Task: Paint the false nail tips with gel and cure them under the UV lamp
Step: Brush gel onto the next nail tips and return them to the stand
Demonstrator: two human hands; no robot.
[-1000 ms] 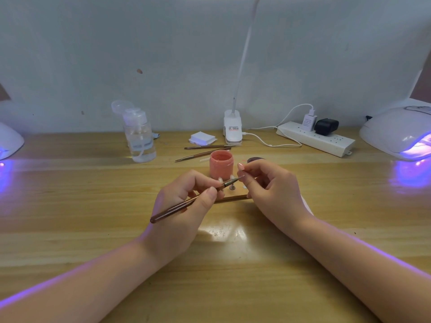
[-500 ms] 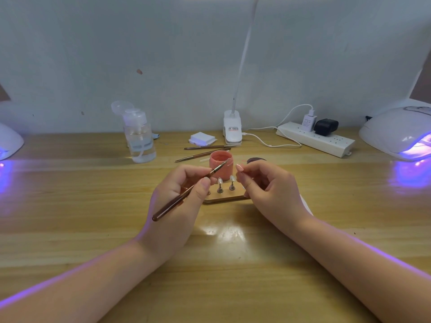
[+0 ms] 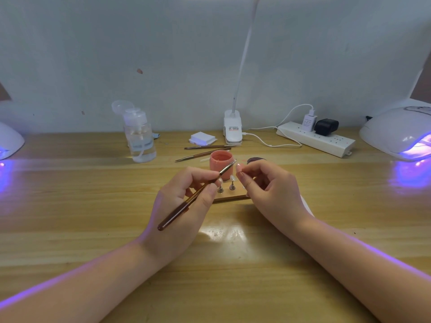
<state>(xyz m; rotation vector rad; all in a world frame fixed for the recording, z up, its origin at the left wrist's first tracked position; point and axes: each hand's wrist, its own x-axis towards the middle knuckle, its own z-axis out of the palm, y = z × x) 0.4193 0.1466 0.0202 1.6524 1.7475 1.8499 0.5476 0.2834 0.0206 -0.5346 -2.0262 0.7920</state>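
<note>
A person's two bare hands meet at the centre of a wooden tabletop (image 3: 93, 206), seen from above. The left hand (image 3: 184, 206) has its fingers (image 3: 211, 176) curled round a thin brown brush (image 3: 196, 197), gripped near the metal ferrule; the handle slants down to the left and the bristle end points up to the right. The right hand (image 3: 270, 190) pinches a small pale false nail tip (image 3: 239, 167) between thumb and forefinger, the other fingers loosely curled. The brush end sits just beside that tip (whether they touch cannot be told).

Just behind and below the fingers, a small wooden stand (image 3: 231, 196) lies on the tabletop with two clear nail tips (image 3: 232, 178) upright on little metal pegs. An open pink gel jar (image 3: 221, 164) stands directly behind it, pink gel showing inside. A dark lid (image 3: 254, 160) peeks out behind the right hand.

Further back: a clear pump bottle (image 3: 140, 138), partly filled with clear liquid, to the left; two spare brushes (image 3: 205, 151); a stack of white pads (image 3: 202, 138); a white clip lamp (image 3: 233, 129); a white power strip (image 3: 319, 141) with two plugs. A white UV lamp (image 3: 398, 134) glows violet at the far right, and part of another lamp (image 3: 9, 141) shows at the far left. A pale wall (image 3: 186, 54) rises behind.
</note>
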